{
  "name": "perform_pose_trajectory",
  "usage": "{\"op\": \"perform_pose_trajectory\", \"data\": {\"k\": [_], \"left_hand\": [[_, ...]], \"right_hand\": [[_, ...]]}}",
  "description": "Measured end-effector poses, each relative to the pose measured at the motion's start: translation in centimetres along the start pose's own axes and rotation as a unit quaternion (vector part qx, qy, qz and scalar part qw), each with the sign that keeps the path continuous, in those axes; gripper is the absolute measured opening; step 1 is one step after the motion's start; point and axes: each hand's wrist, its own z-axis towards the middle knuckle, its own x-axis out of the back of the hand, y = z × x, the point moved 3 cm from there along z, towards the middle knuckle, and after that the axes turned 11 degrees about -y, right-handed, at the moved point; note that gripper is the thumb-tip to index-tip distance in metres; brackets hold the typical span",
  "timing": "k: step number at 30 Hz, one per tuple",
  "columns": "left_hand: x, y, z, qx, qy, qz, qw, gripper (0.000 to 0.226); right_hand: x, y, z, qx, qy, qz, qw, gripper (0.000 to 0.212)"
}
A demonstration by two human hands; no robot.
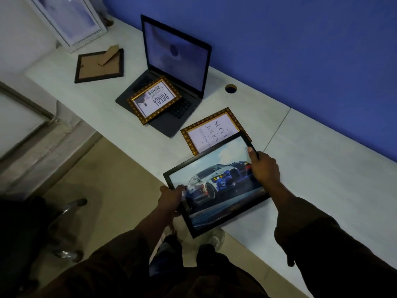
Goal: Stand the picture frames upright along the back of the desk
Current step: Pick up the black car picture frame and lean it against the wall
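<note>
**A:** So, which step is this?

**B:** Picking up the first frame, I'd judge. Both hands are clamped on the car picture frame (214, 186): the left hand (171, 197) pinches its left edge, and the right hand (265, 168) grips the right edge near the top corner. The frame sits at the front edge of the desk (322, 168), overhanging it a little, face up; whether it is lifted clear I cannot tell.

**A:** And the others?

**B:** One gold frame with "SUCC… JOURN…" text (211, 131) lies flat near the front edge, its lower part under the car frame's top corner. Another gold frame reading "GREAT THINGS" (154, 99) rests on the keyboard of the open laptop (169, 72), mid-desk. A dark frame (100, 65) lies face down toward the far left end, its cardboard stand showing. A white frame (71, 20) leans upright at the far left corner already.

**A:** What does the next move call for?

**B:** Probably lifting the car frame off the gold one without dragging it, tilting it upright, and carrying it to the back edge against the blue wall (300, 50). The stretch right of the cable hole (231, 88) looks free. It needs a lean or a back stand; I cannot see whether this frame has one.
</note>
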Motion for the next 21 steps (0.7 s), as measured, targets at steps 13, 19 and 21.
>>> {"op": "perform_pose_trajectory", "data": {"k": [13,19,21], "left_hand": [[19.7,9.1,-1.2,-0.164,0.097,-0.058,0.980,0.035],[28.7,12.8,-3.9,-0.228,0.115,-0.141,0.956,0.028],[31.3,13.9,-4.5,-0.249,0.125,-0.158,0.947,0.029]], "right_hand": [[-4.1,-20.5,-1.7,0.139,0.063,0.046,0.987,0.068],[-7.2,-30.1,-2.2,0.195,0.073,0.000,0.978,0.072],[-7.9,-33.6,-2.5,0.221,0.088,-0.016,0.971,0.068]]}}
